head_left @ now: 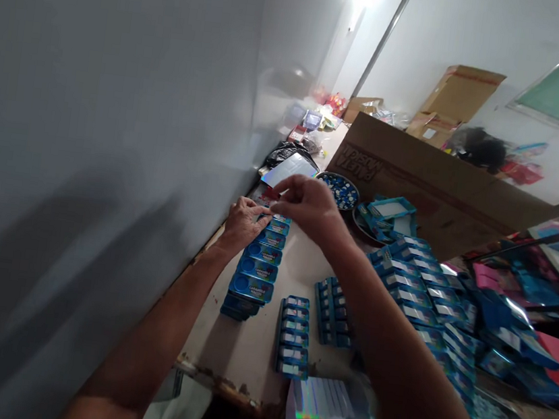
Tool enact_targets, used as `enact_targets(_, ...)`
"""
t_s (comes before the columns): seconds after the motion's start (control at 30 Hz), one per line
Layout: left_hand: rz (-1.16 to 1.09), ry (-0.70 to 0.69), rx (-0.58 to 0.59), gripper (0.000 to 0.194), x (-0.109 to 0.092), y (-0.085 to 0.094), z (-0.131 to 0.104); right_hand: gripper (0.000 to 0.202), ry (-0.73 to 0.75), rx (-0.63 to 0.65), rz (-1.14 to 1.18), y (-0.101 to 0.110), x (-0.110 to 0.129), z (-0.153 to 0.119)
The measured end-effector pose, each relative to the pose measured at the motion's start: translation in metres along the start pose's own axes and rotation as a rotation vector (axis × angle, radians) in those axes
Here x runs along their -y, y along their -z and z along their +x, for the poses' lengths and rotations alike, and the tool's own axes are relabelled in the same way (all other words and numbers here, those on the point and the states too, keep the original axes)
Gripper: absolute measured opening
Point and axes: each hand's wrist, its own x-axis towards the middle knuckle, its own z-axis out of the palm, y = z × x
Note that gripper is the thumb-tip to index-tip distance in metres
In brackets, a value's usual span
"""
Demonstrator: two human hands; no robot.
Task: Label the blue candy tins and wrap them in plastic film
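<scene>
A row of blue printed packs [258, 269] runs along the left side of the pale table [299, 256], overlapping each other. My left hand [244, 222] rests at the far end of this row, its fingers stretched over the packs there. Just above and to the right hangs my right hand [305, 202], thumb and index finger curled close together near the left fingertips. Anything between those fingertips is too small to make out. Right of the row stand two shorter groups of blue packs [294, 338] [333, 311] with white labels.
Large stacks of blue packs [410, 287] stand at the right, before a big cardboard box [430, 180]. Beyond my hands are a round tray of small pieces [340, 191] and a shiny sheet [289, 170]. Label sheets [324, 402] lie at the near edge. A wall [118, 115] borders the left.
</scene>
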Motion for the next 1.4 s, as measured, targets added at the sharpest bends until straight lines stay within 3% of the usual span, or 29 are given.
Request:
enact_targets(0.07, -0.098, 0.002, -0.105, 0.016, -0.004, 0.002, -0.006, 0.036, -0.031, -0.036, 0.107, 0.008, 0.007, 0.001)
enact_targets(0.17, -0.384, 0.149, -0.239, 0.031, -0.014, 0.012, -0.017, 0.042, -0.09, -0.029, 0.293, 0.015, 0.009, 0.0)
enact_targets(0.23, -0.657, 0.257, -0.211, 0.048, -0.023, 0.021, -0.023, 0.043, -0.128, -0.018, 0.371, 0.014, 0.005, -0.003)
enact_targets(0.3, -0.915, 0.359, -0.106, 0.067, -0.031, 0.031, -0.026, 0.045, -0.162, -0.007, 0.426, 0.009, 0.0, -0.005)
enact_targets(0.4, -1.113, 0.479, 0.014, 0.068, -0.041, 0.041, -0.027, 0.046, -0.193, -0.001, 0.481, 0.001, -0.007, -0.009)
enact_targets(0.53, -1.066, 0.529, -0.067, 0.039, -0.043, 0.045, -0.033, 0.046, -0.234, -0.009, 0.497, -0.004, -0.017, -0.014)
enact_targets(0.67, -0.921, 0.523, -0.094, 0.038, -0.037, 0.049, -0.038, 0.05, -0.362, -0.058, 0.504, -0.002, -0.026, -0.02)
enact_targets(0.77, -0.811, 0.525, -0.035, 0.04, -0.034, 0.057, -0.031, 0.052, -0.439, -0.128, 0.456, -0.003, -0.033, -0.019)
enact_targets(0.9, -0.502, 0.402, -0.006, 0.036, -0.029, 0.063, -0.007, 0.046, -0.36, -0.273, 0.353, -0.011, -0.045, -0.008)
enact_targets(1.0, -0.322, 0.403, 0.015, 0.032, -0.018, 0.059, 0.007, 0.039, -0.307, -0.328, 0.21, -0.02, -0.057, 0.0)
enact_targets(1.2, -0.378, 0.462, 0.085, 0.034, -0.006, 0.049, 0.003, 0.031, -0.286, -0.336, -0.145, -0.031, -0.076, 0.0)
enact_targets(1.4, -0.461, 0.484, 0.095, 0.041, -0.007, 0.045, 0.0, 0.032, -0.285, -0.336, -0.232, -0.033, -0.077, -0.001)
